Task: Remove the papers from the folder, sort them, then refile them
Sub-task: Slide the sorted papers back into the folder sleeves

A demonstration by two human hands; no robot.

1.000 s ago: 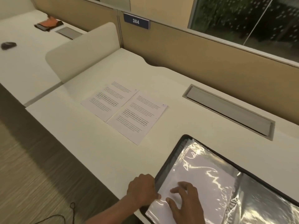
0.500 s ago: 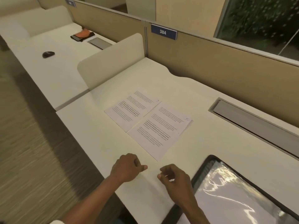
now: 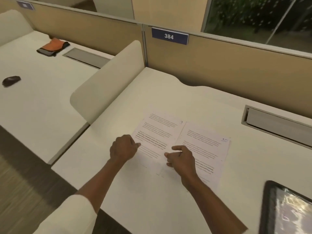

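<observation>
Now I see the left paper (image 3: 158,129) and the right paper (image 3: 204,146) lying flat, edge to edge, in the middle of the desk (image 3: 168,92). The left hand (image 3: 124,148) and right hand (image 3: 181,157) are over their near ends, fingers curled, each pinching a side of a pale, blurred sheet (image 3: 152,159). The folder (image 3: 268,208) lies open, well right of them.

Both forearms reach in over the near edge of the desk (image 3: 168,92), the left one in a white sleeve (image 3: 67,215). The left hand (image 3: 124,147) and right hand (image 3: 181,157) sit knuckles-up, near each other, with fingers curled and thumbs pointing inward. Whether they pinch anything is unclear.
</observation>
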